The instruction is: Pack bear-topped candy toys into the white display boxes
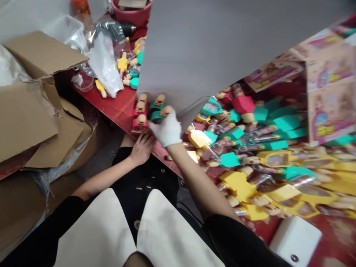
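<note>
My left hand (pixel 142 150), bare with a ring on one finger, rests with its fingers stretched out at the red table's front edge, just below two red toys (pixel 141 120) with tan animal-like tops. My right hand (pixel 169 129) wears a white glove and is slightly blurred. Its thumb and fingers close around a teal toy (pixel 157 114) with a tan top, which it partly hides. Another teal toy (pixel 155 105) stands right behind that one. These toys stand upright in a small group, against the lower edge of a large grey panel (pixel 205 48).
Yellow, teal and red toys with clear tubes (pixel 230 159) lie heaped on the right. Printed cards (pixel 332 85) rest on the heap, with a white box (pixel 296 239) in front. Open cardboard cartons (pixel 30 126) stand left. Plastic bags (pixel 104 65) and a pink basin (pixel 130 15) lie behind.
</note>
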